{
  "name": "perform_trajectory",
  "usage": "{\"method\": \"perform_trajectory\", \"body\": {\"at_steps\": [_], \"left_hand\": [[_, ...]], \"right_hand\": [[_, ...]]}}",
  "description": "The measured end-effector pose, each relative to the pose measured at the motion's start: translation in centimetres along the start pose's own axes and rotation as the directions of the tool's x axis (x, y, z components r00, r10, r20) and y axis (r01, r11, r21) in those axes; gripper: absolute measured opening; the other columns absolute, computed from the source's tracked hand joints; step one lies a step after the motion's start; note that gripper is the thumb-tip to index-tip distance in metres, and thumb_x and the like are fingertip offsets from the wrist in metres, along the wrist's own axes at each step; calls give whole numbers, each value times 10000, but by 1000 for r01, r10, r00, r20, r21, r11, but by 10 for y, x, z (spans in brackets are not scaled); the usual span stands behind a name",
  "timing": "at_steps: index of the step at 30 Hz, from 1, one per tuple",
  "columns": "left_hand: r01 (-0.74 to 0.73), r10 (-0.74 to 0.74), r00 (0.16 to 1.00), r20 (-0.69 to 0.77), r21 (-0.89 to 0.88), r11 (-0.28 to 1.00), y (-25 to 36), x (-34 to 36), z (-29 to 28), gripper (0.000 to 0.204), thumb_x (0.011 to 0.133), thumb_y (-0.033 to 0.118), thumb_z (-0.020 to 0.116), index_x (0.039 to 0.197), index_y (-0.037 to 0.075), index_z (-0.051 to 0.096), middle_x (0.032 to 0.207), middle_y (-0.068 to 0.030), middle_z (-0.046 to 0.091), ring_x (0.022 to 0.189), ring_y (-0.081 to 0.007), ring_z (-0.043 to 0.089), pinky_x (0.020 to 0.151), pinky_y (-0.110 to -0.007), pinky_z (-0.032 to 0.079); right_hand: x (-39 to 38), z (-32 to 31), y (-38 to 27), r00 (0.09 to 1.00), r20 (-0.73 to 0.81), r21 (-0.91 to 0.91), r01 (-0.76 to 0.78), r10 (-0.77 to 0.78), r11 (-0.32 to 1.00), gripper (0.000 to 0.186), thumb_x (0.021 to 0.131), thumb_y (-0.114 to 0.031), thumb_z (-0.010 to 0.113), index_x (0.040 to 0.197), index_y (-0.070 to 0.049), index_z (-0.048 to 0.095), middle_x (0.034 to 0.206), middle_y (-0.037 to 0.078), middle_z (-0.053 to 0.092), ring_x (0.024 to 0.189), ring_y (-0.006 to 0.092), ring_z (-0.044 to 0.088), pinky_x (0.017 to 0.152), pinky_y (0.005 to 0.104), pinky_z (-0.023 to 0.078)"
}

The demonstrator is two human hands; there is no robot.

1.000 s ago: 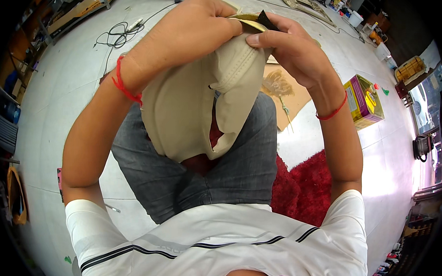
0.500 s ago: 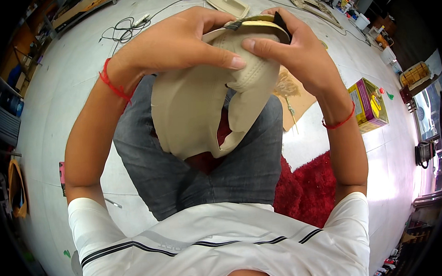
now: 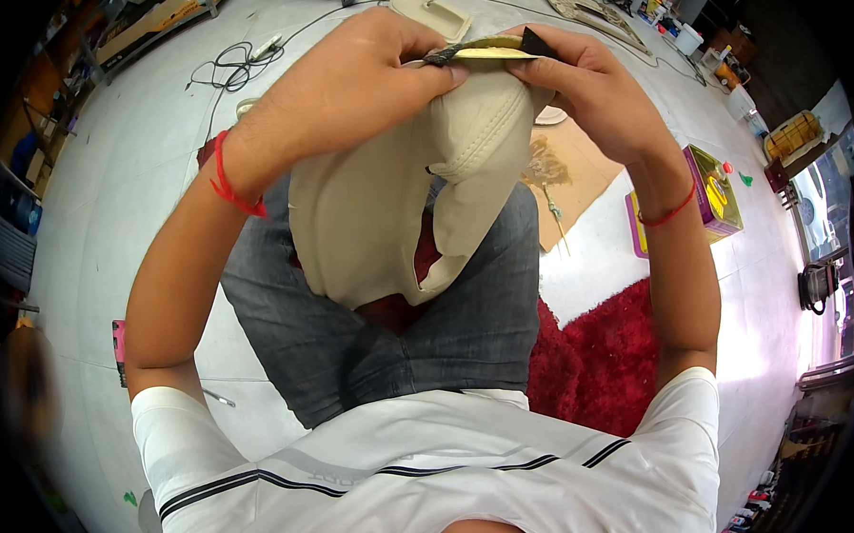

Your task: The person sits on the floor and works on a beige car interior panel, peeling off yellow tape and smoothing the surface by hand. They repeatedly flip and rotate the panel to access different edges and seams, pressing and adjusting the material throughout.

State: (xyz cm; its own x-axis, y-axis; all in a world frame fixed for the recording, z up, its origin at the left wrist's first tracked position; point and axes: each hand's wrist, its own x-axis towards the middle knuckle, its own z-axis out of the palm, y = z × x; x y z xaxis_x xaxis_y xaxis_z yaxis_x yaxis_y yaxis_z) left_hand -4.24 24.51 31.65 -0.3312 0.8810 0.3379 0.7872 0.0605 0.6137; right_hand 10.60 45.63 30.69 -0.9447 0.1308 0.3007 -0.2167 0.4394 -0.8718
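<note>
Left hand [image 3: 372, 88] and right hand [image 3: 595, 88] pinch the beige cover [image 3: 363, 212] up top, thumbs higher than before; can't see inside that purple tin [image 3: 722, 206].

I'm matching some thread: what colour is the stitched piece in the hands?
The stitched piece is beige; it shows best in the head view.

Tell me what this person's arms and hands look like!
The left hand and right hand wear no gloves. There's a red string bracelet on the left wrist and another red string bracelet on the right. Short white sleeves leave both forearms bare.
</note>
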Motion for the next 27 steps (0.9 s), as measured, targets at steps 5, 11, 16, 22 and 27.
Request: {"method": "perform_trajectory", "body": {"at_steps": [5,11,16,22,27], "left_hand": [[-278,303,952,-49,279,919,12,6,0,236,932,160,680,1013,-58,721,781,-151,691,694,-241,623,705,-341,489],[-195,170,981,97,555,808,29,18,-10,216,830,150,671,937,-37,675,824,-213,686,756,-384,667,732,-454,543],[-283,212,959,188,611,739,31,30,-15,249,840,225,638,892,-16,674,768,-245,680,782,-440,681,749,-514,563],[-374,341,925,169,574,729,37,35,-10,208,831,208,648,827,1,673,763,-245,685,780,-446,687,753,-526,562],[-390,335,917,215,659,644,52,39,-11,232,815,218,652,785,-8,692,744,-250,680,759,-447,684,751,-524,568]], "right_hand": [[11,-32,-6,962,226,-429,242,-156,870,327,1018,-130,638,1293,44,675,953,33,693,830,75,597,734,255,521],[12,-39,-21,932,336,-482,295,-138,825,376,1039,-53,608,1398,59,607,1095,84,738,984,108,688,894,287,583],[17,-33,-28,922,335,-652,377,-195,658,375,955,-22,592,1313,67,658,904,162,721,753,153,694,705,319,572],[15,-32,-22,895,330,-687,446,-300,574,369,920,-28,578,1267,50,676,844,166,682,695,166,660,656,344,524],[18,-27,-38,911,346,-646,405,-225,647,305,848,-60,576,1107,51,694,810,230,716,699,336,701,687,419,545]]}}
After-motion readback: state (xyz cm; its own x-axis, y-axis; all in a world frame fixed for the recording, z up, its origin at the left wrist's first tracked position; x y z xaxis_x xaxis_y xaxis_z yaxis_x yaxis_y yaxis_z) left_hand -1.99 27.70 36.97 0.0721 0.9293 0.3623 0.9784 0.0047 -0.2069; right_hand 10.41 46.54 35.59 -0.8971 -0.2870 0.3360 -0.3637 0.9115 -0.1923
